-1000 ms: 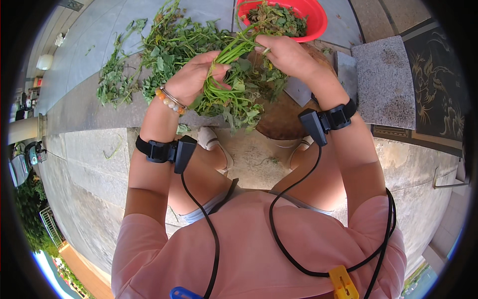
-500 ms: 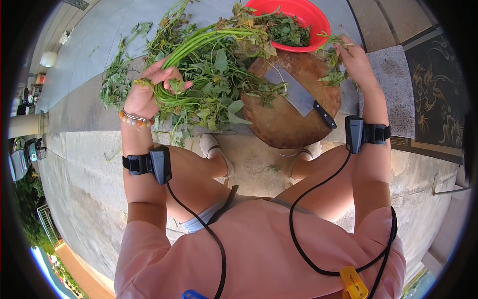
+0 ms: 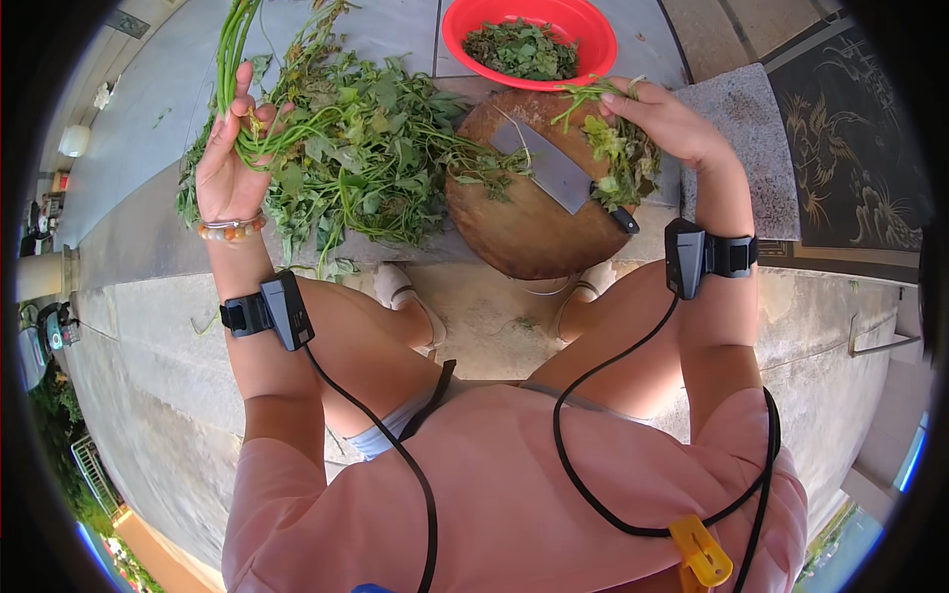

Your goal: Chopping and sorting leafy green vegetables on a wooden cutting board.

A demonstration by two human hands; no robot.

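Note:
My left hand (image 3: 235,148) is closed around a bundle of long green stems (image 3: 233,44), which point up and away at the left. Beside it lies a heap of leafy vines (image 3: 361,148), some leaves yellowed. My right hand (image 3: 667,119) pinches a leafy sprig (image 3: 625,163) whose leaves hang over the right part of a round wooden chopping board (image 3: 519,232). A cleaver (image 3: 556,173) lies flat on the board, the sprig hiding part of its black handle. Some vine ends trail onto the board's left side.
A red basin (image 3: 601,44) holding loose green leaves (image 3: 524,49) stands just beyond the board. To the right are a rough grey stone slab (image 3: 741,148) and a dark panel with a gold pattern (image 3: 840,148). Black cables (image 3: 415,465) run from both forearms down across my shirt.
My left hand has moved left, and its stem bundle has swung from pointing right to pointing away. My right hand has brought its sprig leftward over the board and cleaver handle.

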